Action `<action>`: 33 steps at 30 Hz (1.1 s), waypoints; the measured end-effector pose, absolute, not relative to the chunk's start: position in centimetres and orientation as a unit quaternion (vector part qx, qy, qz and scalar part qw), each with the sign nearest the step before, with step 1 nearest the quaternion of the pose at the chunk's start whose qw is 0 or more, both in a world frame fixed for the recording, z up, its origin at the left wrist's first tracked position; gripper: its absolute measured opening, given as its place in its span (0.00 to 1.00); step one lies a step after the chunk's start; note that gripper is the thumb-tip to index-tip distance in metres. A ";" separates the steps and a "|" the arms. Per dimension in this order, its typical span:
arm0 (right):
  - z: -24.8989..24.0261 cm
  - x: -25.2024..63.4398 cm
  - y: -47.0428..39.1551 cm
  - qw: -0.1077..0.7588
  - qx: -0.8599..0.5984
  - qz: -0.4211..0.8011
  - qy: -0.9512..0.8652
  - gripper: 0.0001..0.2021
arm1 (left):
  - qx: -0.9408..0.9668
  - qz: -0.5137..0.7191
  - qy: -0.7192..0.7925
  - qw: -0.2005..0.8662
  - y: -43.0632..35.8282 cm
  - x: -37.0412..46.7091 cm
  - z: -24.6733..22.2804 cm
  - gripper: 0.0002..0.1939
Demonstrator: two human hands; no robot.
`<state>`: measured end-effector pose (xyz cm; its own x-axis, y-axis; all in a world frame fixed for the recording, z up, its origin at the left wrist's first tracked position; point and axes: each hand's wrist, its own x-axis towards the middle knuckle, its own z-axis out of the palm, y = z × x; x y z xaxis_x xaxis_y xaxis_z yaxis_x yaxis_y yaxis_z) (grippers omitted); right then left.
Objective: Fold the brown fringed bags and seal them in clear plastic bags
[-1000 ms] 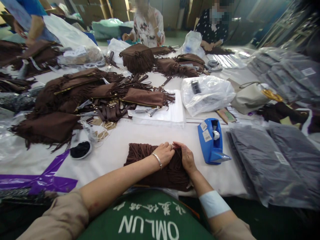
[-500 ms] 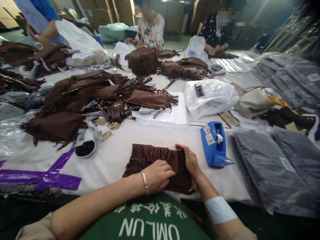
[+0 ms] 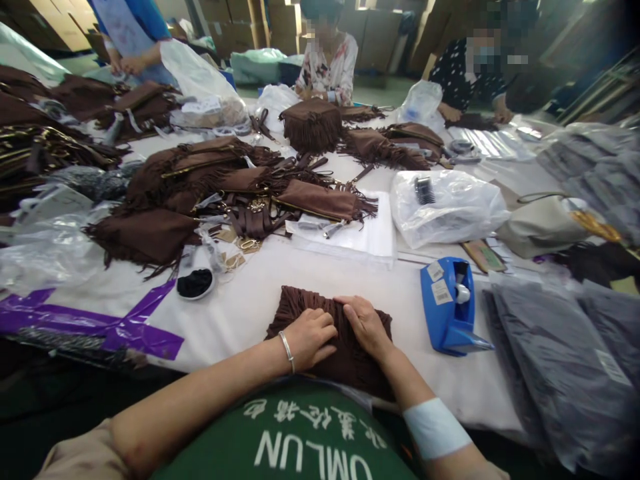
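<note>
A dark brown fringed bag lies flat on the white table against the green apron. My left hand rests on the fringe near the middle of the bag, its fingers bent over the strands. Just beside it, my right hand lies across the upper right part, fingers stretched toward the bag's top edge and touching it. Neither hand is lifted from the bag. To the right stands a blue tape dispenser.
Brown fringed bags are heaped at the left and middle. A white dish holds something black. Grey packed items lie right, behind them a clear plastic bag. Several people work across the table.
My right hand has moved left from the bag's right edge onto its upper part, closer to my left hand. The view has turned slightly, so the table things appear further right.
</note>
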<state>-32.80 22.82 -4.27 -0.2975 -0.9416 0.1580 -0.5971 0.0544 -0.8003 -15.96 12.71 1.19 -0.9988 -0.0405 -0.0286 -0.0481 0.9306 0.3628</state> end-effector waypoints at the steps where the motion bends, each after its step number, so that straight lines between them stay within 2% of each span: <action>1: -4.1 -32.6 23.1 0.201 -0.569 -0.388 0.696 0.16 | -0.016 0.197 0.980 0.004 12.9 -15.3 1.4 0.12; 6: -2.6 -31.2 23.5 0.111 -0.617 -0.263 0.733 0.14 | -0.038 0.254 0.963 -0.082 12.5 -13.5 2.7 0.11; 11: -1.7 -29.3 22.3 0.084 -0.578 -0.178 0.792 0.14 | -0.139 0.198 0.966 -0.088 10.0 -14.8 2.1 0.14; 15: -1.6 -29.8 21.7 0.139 -0.540 -0.163 0.814 0.15 | -0.150 0.167 0.973 -0.051 9.0 -16.4 0.7 0.16; 19: -1.4 -31.0 22.3 0.230 -0.543 -0.229 0.774 0.08 | -0.129 0.152 0.980 0.000 8.9 -17.6 -0.1 0.19; 25: -0.3 -28.7 24.8 0.273 -0.544 -0.256 0.751 0.03 | -0.116 0.127 0.985 0.009 10.4 -16.9 -0.2 0.16; 30: 2.9 -26.6 28.3 0.246 -0.626 -0.171 0.720 0.14 | -0.111 0.128 0.985 -0.035 12.8 -13.6 -0.1 0.18; 33: 6.0 -28.1 29.6 0.305 -0.663 -0.144 0.668 0.21 | -0.093 0.137 0.985 -0.048 13.4 -11.7 0.0 0.17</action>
<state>-28.13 29.60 5.96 0.0651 -0.9742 -0.2160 -0.7985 0.0790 -0.5968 -11.71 13.41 -0.02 -0.9780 -0.1971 0.0682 -0.1710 0.9450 0.2788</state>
